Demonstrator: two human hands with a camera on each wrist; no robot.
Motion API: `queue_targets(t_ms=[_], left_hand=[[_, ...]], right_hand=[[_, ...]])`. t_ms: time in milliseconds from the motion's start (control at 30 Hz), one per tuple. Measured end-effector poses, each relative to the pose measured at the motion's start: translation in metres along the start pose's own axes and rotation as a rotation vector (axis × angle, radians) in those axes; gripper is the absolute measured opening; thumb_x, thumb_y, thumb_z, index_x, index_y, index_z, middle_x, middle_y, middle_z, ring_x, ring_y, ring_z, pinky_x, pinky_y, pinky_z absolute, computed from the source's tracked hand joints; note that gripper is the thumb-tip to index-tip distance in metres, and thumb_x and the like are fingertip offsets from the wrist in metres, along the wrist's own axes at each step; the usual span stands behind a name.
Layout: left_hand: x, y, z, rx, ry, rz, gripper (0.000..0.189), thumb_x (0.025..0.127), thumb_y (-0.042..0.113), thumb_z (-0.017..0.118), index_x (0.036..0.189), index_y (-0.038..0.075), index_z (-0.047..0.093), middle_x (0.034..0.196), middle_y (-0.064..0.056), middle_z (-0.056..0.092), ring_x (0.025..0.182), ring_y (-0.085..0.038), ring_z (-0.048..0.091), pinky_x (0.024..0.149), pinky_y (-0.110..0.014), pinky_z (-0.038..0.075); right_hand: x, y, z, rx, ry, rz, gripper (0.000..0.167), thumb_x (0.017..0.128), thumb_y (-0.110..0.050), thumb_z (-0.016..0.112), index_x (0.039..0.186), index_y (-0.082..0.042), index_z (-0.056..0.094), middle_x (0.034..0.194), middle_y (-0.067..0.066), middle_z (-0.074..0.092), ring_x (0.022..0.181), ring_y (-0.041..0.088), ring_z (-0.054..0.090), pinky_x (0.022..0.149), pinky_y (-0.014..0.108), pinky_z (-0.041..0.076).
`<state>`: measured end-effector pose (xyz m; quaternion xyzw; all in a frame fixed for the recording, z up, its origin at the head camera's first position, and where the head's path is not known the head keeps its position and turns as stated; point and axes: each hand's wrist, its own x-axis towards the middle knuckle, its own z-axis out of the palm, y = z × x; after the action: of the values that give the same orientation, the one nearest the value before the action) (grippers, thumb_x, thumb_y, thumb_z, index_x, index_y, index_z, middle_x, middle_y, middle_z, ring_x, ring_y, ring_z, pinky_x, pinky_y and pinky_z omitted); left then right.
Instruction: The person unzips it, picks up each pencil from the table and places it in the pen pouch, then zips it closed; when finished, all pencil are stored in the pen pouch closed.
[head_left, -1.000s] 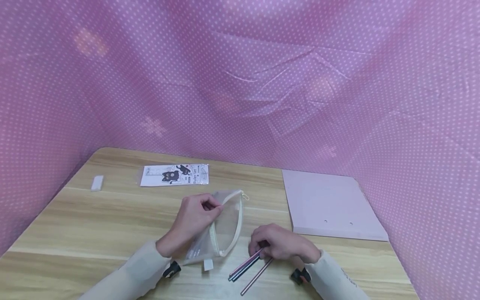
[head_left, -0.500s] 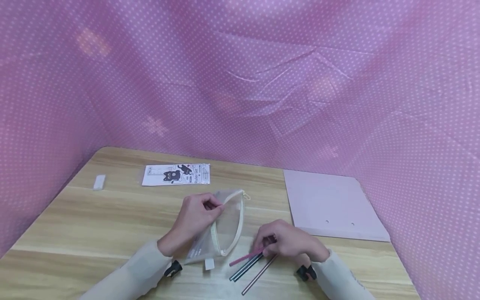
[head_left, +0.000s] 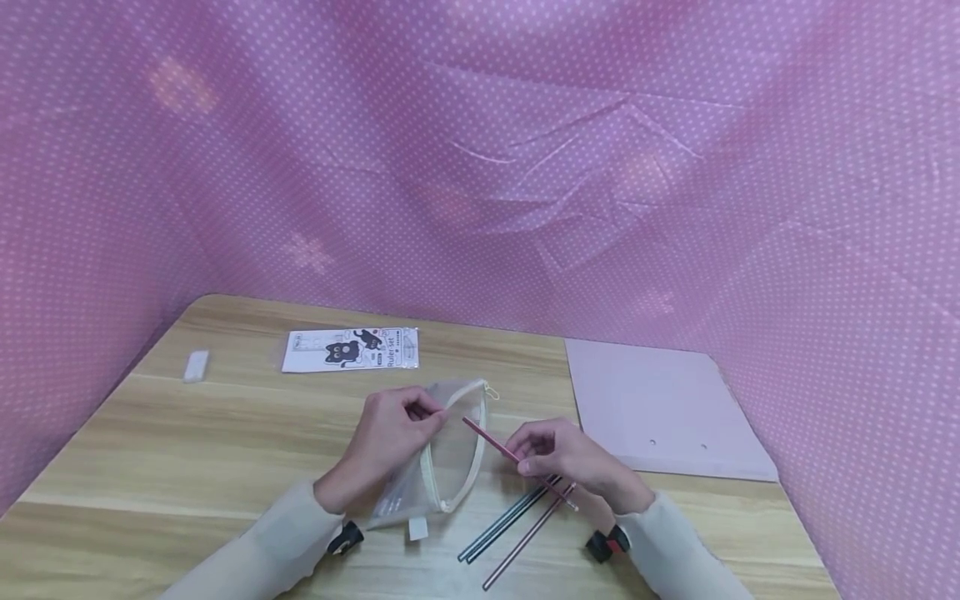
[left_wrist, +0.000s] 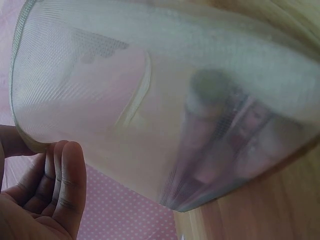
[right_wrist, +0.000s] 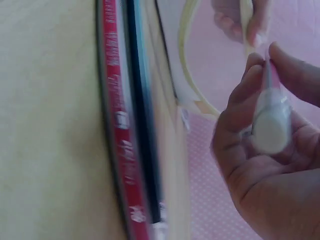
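Note:
My left hand [head_left: 393, 433] pinches the rim of a see-through mesh zip pouch [head_left: 455, 458], whose mouth gapes to the right. Blurred long shapes with rounded ends show through the mesh [left_wrist: 100, 100] in the left wrist view. Between thumb and fingers, my right hand [head_left: 566, 458] holds a pink-red pencil [head_left: 489, 439]; it slants with its far end over the pouch mouth. Its pale round end [right_wrist: 271, 132] faces the right wrist camera. Below this hand, dark teal pencils [head_left: 506, 525] and another reddish pencil [head_left: 525, 540] lie on the table.
A packaged ruler set [head_left: 351, 349] lies at the back left of the wooden table [head_left: 247, 450], with a small white block [head_left: 196, 366] farther left. At the right is a pale pink folder [head_left: 667, 408] with two holes. Pink dotted cloth [head_left: 480, 167] hangs around the table.
My right hand has lifted the pink-red pencil off the others and turned it, its far end swinging up toward the pouch mouth. The left hand keeps its grip on the pouch.

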<state>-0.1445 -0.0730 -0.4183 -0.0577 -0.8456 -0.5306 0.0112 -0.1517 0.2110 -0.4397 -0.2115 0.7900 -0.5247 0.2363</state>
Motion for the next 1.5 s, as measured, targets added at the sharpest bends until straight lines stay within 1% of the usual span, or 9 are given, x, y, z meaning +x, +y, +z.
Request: queue_targets(t_ms=[100, 233, 400, 633, 767, 1067, 1233, 1367, 1500], left_hand=[[0.0, 0.0, 0.0, 0.002, 0.0, 0.003, 0.007, 0.083, 0.013, 0.08, 0.08, 0.016, 0.074, 0.075, -0.001, 0.071, 0.067, -0.014, 0.059, 0.059, -0.021, 0.05], [0.001, -0.001, -0.001, 0.007, 0.006, 0.017, 0.007, 0.083, 0.014, 0.08, 0.08, 0.017, 0.074, 0.074, 0.0, 0.07, 0.066, -0.014, 0.059, 0.058, -0.021, 0.05], [0.0, -0.001, -0.001, 0.005, 0.005, 0.026, 0.006, 0.083, 0.013, 0.08, 0.081, 0.015, 0.075, 0.074, -0.001, 0.07, 0.063, -0.015, 0.059, 0.056, -0.021, 0.05], [-0.001, -0.002, 0.0, 0.012, 0.003, 0.025, 0.006, 0.083, 0.014, 0.08, 0.082, 0.014, 0.075, 0.073, 0.0, 0.071, 0.062, -0.014, 0.059, 0.054, -0.022, 0.05], [-0.002, -0.002, 0.0, 0.02, 0.01, 0.034, 0.007, 0.083, 0.014, 0.08, 0.081, 0.017, 0.074, 0.073, 0.001, 0.071, 0.063, -0.014, 0.059, 0.055, -0.022, 0.05], [-0.002, 0.001, 0.001, 0.007, -0.003, 0.017, 0.006, 0.083, 0.014, 0.08, 0.082, 0.014, 0.074, 0.075, -0.001, 0.071, 0.063, -0.014, 0.059, 0.055, -0.022, 0.051], [-0.004, -0.001, 0.001, 0.001, -0.013, 0.028, 0.006, 0.084, 0.014, 0.079, 0.082, 0.015, 0.074, 0.075, 0.0, 0.071, 0.06, -0.013, 0.059, 0.052, -0.023, 0.053], [-0.004, 0.0, 0.002, -0.004, -0.009, 0.061, 0.007, 0.084, 0.012, 0.078, 0.08, 0.016, 0.074, 0.074, 0.0, 0.071, 0.06, -0.013, 0.06, 0.051, -0.023, 0.054], [-0.004, 0.0, 0.003, 0.001, -0.006, 0.075, 0.008, 0.083, 0.011, 0.078, 0.08, 0.017, 0.074, 0.075, 0.0, 0.071, 0.064, -0.012, 0.063, 0.057, -0.022, 0.056]], right_hand=[[0.004, 0.001, 0.003, -0.001, -0.014, 0.04, 0.024, 0.089, -0.002, 0.07, 0.111, 0.005, 0.069, 0.086, -0.007, 0.067, 0.079, 0.008, 0.063, 0.071, 0.022, 0.053], [0.01, 0.0, 0.008, 0.04, -0.031, 0.07, 0.027, 0.088, -0.005, 0.071, 0.113, 0.005, 0.068, 0.086, -0.003, 0.069, 0.074, 0.01, 0.065, 0.067, 0.022, 0.056], [0.019, -0.002, 0.018, 0.179, -0.033, 0.126, 0.032, 0.089, -0.004, 0.071, 0.119, 0.007, 0.066, 0.091, 0.002, 0.07, 0.071, 0.009, 0.063, 0.059, 0.018, 0.054], [0.03, -0.005, 0.032, 0.414, -0.014, 0.125, 0.045, 0.092, -0.002, 0.066, 0.131, 0.015, 0.054, 0.097, -0.003, 0.075, 0.08, 0.005, 0.067, 0.064, 0.016, 0.054], [0.036, -0.007, 0.04, 0.508, 0.006, 0.127, 0.049, 0.093, -0.004, 0.064, 0.136, 0.017, 0.049, 0.094, -0.005, 0.075, 0.077, 0.003, 0.067, 0.062, 0.015, 0.054], [0.044, -0.011, 0.049, 0.583, 0.162, 0.178, 0.05, 0.095, -0.006, 0.063, 0.139, 0.012, 0.049, 0.091, -0.004, 0.074, 0.08, 0.008, 0.069, 0.067, 0.022, 0.06], [0.046, -0.016, 0.054, 0.588, 0.182, 0.167, 0.047, 0.096, -0.004, 0.062, 0.139, 0.011, 0.051, 0.094, -0.003, 0.074, 0.081, 0.008, 0.07, 0.068, 0.024, 0.06], [0.05, -0.02, 0.06, 0.575, 0.186, 0.153, 0.045, 0.096, -0.003, 0.061, 0.139, 0.009, 0.052, 0.099, 0.0, 0.075, 0.083, 0.008, 0.07, 0.069, 0.022, 0.06], [0.055, -0.022, 0.066, 0.571, 0.193, 0.158, 0.046, 0.096, -0.003, 0.062, 0.139, 0.009, 0.051, 0.097, -0.003, 0.076, 0.082, 0.007, 0.07, 0.069, 0.02, 0.06]])
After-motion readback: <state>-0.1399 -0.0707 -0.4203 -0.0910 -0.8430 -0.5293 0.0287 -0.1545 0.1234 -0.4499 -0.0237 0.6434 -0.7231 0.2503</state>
